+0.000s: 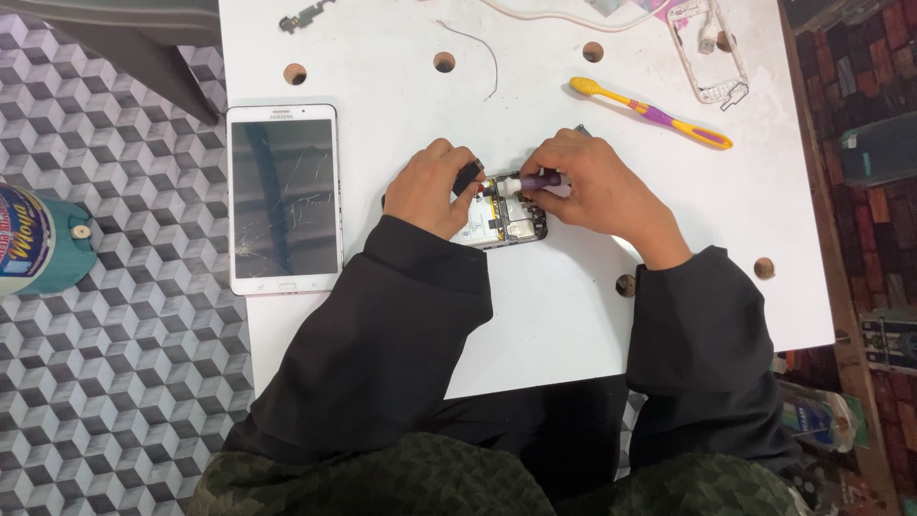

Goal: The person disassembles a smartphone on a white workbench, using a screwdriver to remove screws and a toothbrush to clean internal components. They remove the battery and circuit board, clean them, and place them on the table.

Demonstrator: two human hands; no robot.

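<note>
An opened phone body (506, 222) with its circuit board showing lies flat on the white table (554, 306) between my hands. My left hand (432, 186) rests on the phone's left end, fingers curled around a small black part at its top edge. My right hand (592, 183) grips a small screwdriver (531, 181) with a purple handle and white collar, held sideways with its tip pointing left onto the phone's upper edge. Both arms wear black sleeves.
A white tablet (284, 198) with a cracked dark screen lies left of my hands. A yellow and purple toothbrush (652, 113) and a clear phone frame (708, 50) lie at the back right. Round holes dot the table. A patterned floor lies left.
</note>
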